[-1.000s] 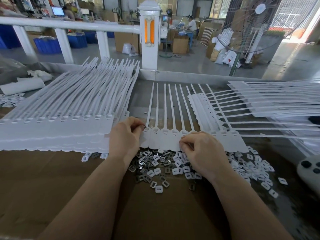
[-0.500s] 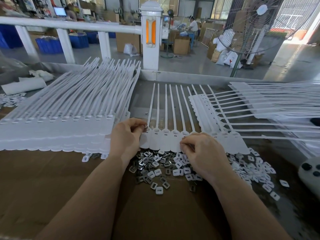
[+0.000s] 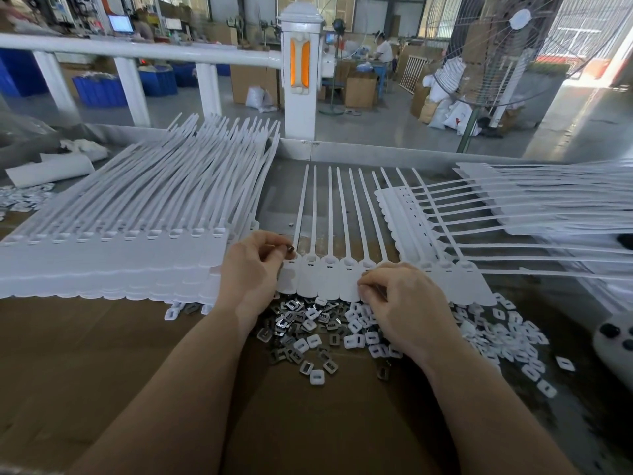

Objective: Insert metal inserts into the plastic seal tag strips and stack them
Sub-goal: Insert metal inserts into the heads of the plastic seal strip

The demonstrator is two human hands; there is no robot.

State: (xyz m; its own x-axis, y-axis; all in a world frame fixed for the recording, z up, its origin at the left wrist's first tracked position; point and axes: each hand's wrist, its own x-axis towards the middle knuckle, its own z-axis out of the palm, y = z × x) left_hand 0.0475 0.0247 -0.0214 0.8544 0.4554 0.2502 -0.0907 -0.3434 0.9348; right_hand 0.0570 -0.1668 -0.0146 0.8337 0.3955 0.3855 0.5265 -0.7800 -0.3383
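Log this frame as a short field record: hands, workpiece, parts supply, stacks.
left hand: pinches a metal insert at the leftmost tag head
right hand: grips the seal tag strip at its lower edge
parts supply: loose insert pile on cardboard
stacks: large stack left; second stack right

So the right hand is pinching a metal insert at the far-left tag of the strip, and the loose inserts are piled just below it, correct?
Not quite: the head view shows the left hand pinching the metal insert at the strip's far-left tag. The loose inserts are indeed piled just below.
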